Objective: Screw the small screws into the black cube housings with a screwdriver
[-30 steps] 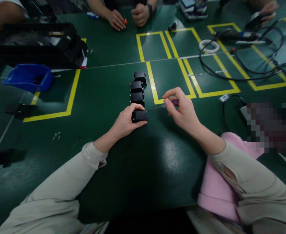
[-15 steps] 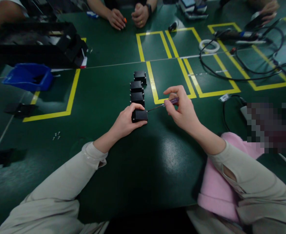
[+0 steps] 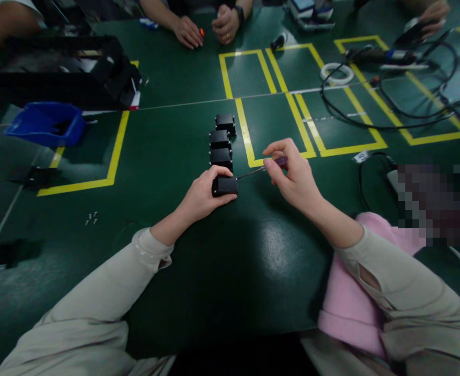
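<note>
My left hand [image 3: 200,196] is closed around a small black box [image 3: 227,185] on the table, thumb along its near side and fingers along its far side. In my right hand [image 3: 292,169] is a screwdriver [image 3: 280,162], gripped by its dark purple handle. Its thin shaft slants left and down, and the tip meets a small screw at the box's right side. Just beyond, a row of similar black boxes [image 3: 221,156] runs away from me, with small screws at their sides. Several loose screws [image 3: 91,218] lie on the table to the left.
A blue bin [image 3: 45,125] and a long black tray [image 3: 57,78] stand at the left. Yellow tape marks the green table [image 3: 167,141]. Black cables [image 3: 332,107] and a white ring [image 3: 336,74] lie at the right. Pink cloth [image 3: 347,308] is under my right forearm. Another person's hands [image 3: 188,32] rest opposite.
My right hand's fingers have shifted slightly on the screwdriver handle, which looks turned a little. The tip stays at the same screw, and my left hand and the box have not moved.
</note>
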### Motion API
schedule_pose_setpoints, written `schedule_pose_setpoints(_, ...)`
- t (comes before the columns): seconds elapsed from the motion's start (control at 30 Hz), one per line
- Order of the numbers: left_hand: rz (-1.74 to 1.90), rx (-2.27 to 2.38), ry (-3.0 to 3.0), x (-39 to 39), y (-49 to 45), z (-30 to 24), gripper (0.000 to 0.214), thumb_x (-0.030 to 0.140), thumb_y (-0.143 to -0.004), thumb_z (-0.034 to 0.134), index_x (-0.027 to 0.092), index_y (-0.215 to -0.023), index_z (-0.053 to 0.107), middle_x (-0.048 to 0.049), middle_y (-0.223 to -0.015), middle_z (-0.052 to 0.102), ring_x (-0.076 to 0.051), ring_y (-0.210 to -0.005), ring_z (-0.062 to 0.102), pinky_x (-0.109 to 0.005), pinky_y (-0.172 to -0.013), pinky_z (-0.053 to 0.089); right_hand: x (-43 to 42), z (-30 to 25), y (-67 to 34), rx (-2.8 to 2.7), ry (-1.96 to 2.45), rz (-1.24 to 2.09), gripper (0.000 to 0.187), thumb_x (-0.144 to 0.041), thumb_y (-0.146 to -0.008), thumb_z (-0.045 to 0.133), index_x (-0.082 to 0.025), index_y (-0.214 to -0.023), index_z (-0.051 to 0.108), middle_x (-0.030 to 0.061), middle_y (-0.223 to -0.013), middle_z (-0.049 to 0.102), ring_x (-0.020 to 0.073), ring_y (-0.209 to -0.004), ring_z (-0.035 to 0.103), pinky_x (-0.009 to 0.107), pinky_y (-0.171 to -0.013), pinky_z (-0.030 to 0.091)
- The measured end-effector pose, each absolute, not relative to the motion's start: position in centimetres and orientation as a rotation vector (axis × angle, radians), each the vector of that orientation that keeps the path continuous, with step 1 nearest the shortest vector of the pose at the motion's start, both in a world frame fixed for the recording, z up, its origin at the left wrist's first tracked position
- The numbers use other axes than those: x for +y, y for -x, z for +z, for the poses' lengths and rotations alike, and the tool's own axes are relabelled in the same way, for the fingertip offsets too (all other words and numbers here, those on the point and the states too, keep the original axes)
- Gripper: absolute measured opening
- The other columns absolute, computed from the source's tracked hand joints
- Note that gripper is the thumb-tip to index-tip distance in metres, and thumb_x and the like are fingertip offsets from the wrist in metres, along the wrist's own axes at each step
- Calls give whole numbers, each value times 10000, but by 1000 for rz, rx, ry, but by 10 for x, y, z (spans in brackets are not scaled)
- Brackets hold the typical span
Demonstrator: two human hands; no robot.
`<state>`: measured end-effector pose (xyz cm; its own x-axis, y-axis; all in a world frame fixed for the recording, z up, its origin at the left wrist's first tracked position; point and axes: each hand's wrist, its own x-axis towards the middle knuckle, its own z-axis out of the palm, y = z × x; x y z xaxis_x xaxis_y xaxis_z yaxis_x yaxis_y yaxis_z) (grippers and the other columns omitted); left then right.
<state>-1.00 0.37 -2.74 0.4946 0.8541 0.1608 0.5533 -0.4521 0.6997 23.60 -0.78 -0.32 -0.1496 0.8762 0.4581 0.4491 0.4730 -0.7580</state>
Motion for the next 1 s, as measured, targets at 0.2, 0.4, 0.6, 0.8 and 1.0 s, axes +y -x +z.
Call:
schedule_pose_setpoints(0.2,678,1150,-2166,4,10,-27,404,313,-820,766,204,-1151,562,-50,-1171,652,-243,-1047,622,-358,-898,451,-9,-2,-235,-1776,1124,558,18,-239,-972,535,-227,-981,526,-68,-660,487,90,-520,504,277,-565,396)
schedule_pose_setpoints(0.4,671,1155,-2165,4,10,-27,413,327,-822,765,210,-1161,561,-47,-1170,649,-240,-1038,619,-357,-890,450,-9,-1,-236,-1777,1124,573,58,-276,-979,549,-220,-987,533,-61,-688,507,88,-550,523,275,-590,404)
schedule_pose_setpoints(0.6,662,1163,-2164,4,11,-27,411,334,-821,762,212,-1159,560,-47,-1167,647,-243,-1029,619,-359,-879,452,-9,0,-236,-1782,1122,569,32,-229,-970,532,-223,-998,518,-63,-689,505,88,-536,511,277,-583,400)
schedule_pose_setpoints(0.8,661,1169,-2168,4,11,-27,407,343,-820,755,212,-1151,558,-54,-1175,651,-250,-1054,622,-372,-905,462,-8,-2,-235,-1774,1131,597,73,-298,-981,547,-232,-966,519,-64,-676,500,95,-546,515,280,-581,401)
schedule_pose_setpoints(1.0,665,1167,-2167,4,10,-27,407,341,-821,751,215,-1155,554,-56,-1174,652,-249,-1049,627,-374,-903,469,-9,-1,-235,-1779,1129,560,84,-214,-956,525,-223,-1040,524,-53,-732,510,96,-573,538,285,-607,423)
